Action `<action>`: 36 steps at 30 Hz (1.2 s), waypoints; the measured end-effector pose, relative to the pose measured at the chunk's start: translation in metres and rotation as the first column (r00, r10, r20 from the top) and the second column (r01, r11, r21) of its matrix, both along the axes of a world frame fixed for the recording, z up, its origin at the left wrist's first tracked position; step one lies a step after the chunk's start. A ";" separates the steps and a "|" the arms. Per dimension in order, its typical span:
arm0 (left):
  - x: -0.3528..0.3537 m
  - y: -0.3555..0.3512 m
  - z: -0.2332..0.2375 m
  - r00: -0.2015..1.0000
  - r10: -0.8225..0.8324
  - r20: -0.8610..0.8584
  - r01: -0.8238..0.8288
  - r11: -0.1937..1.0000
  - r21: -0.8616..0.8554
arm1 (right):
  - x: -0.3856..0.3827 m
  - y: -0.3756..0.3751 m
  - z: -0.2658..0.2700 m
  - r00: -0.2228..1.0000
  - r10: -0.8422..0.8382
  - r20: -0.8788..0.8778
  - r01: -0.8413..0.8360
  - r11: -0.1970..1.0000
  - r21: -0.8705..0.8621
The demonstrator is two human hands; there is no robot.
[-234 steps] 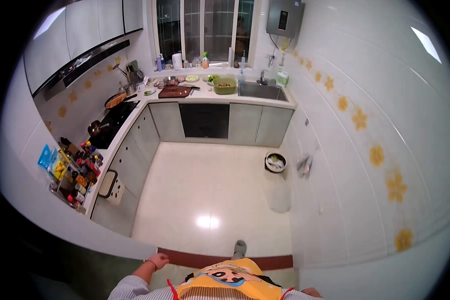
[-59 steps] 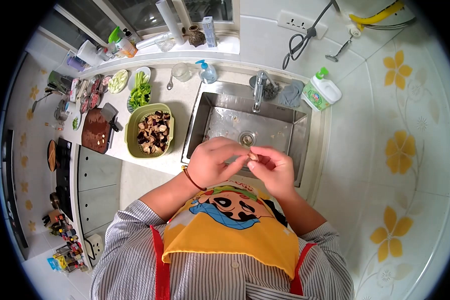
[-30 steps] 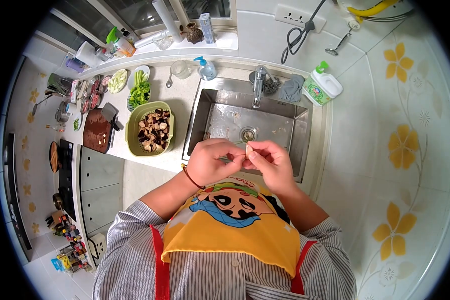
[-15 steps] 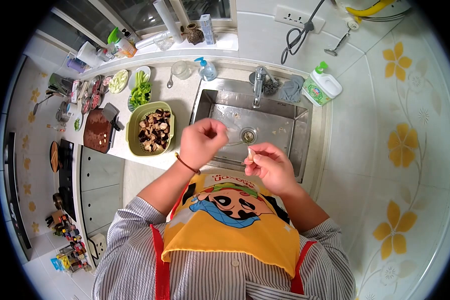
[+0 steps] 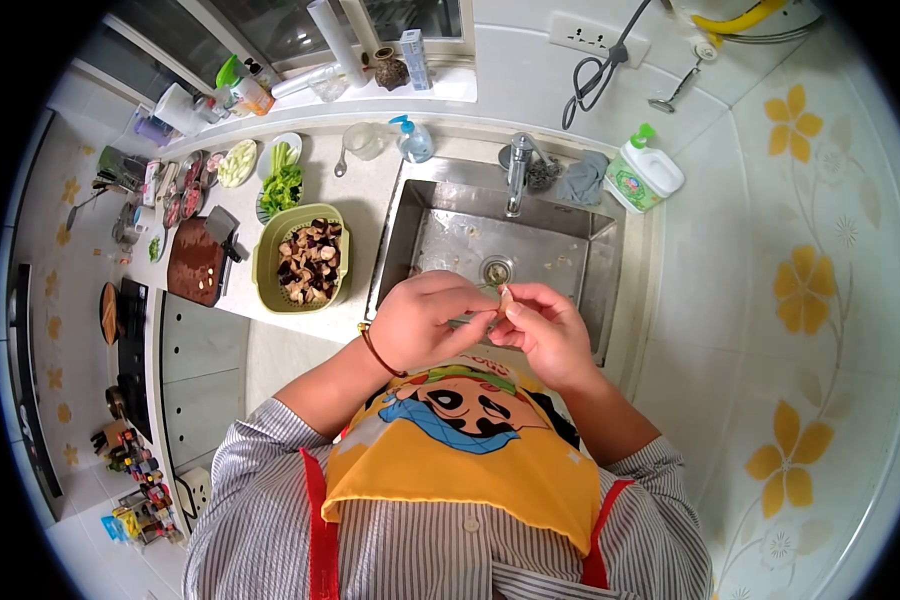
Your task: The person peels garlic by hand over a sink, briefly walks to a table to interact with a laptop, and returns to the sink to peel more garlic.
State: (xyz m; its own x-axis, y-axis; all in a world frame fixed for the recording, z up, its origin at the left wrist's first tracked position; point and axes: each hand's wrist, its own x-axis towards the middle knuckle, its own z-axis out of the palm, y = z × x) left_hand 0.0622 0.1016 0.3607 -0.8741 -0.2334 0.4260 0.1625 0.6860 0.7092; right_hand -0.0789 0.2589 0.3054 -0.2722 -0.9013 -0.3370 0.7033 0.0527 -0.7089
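Over the front of the steel sink [image 5: 430,240], both hands meet at a small pale piece [image 5: 506,300] that looks like a garlic clove. My right hand [image 5: 550,335] pinches it between thumb and fingers. The fingertips of my left hand [image 5: 430,318] are pressed together and touch the same piece from the other side. Behind the hands, the drain [image 5: 496,270] holds some pale scraps, and more bits lie on the sink floor.
Left of the sink stands a green basket [image 5: 260,265] of dark cut pieces. Beyond it are leafy greens [image 5: 282,185], a brown board [image 5: 192,270] with a cleaver and several dishes. A faucet [image 5: 517,175], a soap bottle [image 5: 416,142] and a white jug [image 5: 645,175] stand behind the sink.
My left hand has come down and to the right, from apart to touching the piece in my right hand. My right hand has hardly moved.
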 end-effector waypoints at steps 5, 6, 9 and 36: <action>0.002 0.001 -0.002 0.999 0.028 0.028 -0.029 0.999 0.029 | 0.003 -0.001 0.004 0.999 0.013 -0.041 -0.013 1.000 -0.003; 0.002 0.001 -0.003 0.998 0.044 0.035 -0.046 0.998 0.044 | 0.003 -0.001 0.004 0.999 0.014 -0.041 -0.015 1.000 -0.003; 0.005 0.004 -0.006 0.997 0.066 0.043 -0.069 0.995 0.065 | 0.005 -0.001 0.003 0.999 0.020 -0.031 -0.020 1.000 -0.009; 0.009 -0.021 -0.030 0.894 0.289 0.343 -0.413 0.830 0.376 | -0.003 0.007 -0.008 0.979 0.038 0.202 -0.011 0.991 -0.135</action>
State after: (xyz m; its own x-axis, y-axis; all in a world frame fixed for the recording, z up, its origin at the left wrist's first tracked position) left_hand 0.0716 0.0809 0.3307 -0.7599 -0.6497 -0.0210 -0.2629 0.2777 0.9240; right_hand -0.0819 0.2663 0.2979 -0.1874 -0.9471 -0.2605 0.8335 -0.0130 -0.5524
